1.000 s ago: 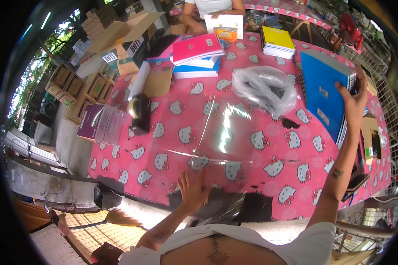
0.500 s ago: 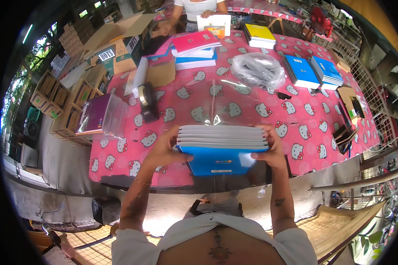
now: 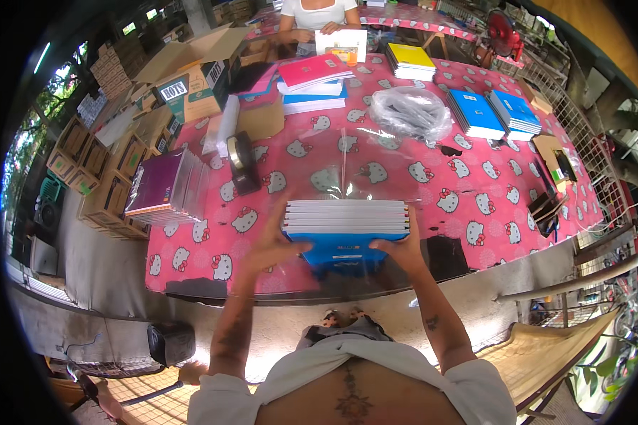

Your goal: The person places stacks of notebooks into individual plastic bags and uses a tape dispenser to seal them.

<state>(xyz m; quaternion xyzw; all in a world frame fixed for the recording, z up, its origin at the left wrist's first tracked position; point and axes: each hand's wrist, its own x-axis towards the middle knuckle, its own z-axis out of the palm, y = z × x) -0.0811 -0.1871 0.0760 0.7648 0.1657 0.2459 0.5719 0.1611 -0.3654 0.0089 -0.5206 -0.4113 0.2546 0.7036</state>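
Observation:
A stack of blue notebooks (image 3: 344, 248) is at the table's near edge in front of me, its white page edges facing up and a blue cover toward me. My right hand (image 3: 403, 244) grips its right side, thumb across the front cover. On the left side is my left hand (image 3: 271, 244), blurred by motion, its thumb over the cover's edge and its fingers along the stack's side. Clear plastic film (image 3: 344, 173) lies on the table just beyond the stack, shiny and creased.
A tape dispenser (image 3: 242, 164) and plastic-wrapped purple notebooks (image 3: 153, 185) lie to the left. Farther off are pink notebooks (image 3: 312, 69), yellow notebooks (image 3: 410, 57), blue notebooks (image 3: 477, 113) and a bundle of clear plastic (image 3: 410, 113). An open carton (image 3: 191, 92) stands far left. Another person (image 3: 320, 21) sits across.
The stack has shifted slightly left and looks squared up and narrower. My right hand moved left with it; the left hand blurs at its side. The person opposite drew one hand inward.

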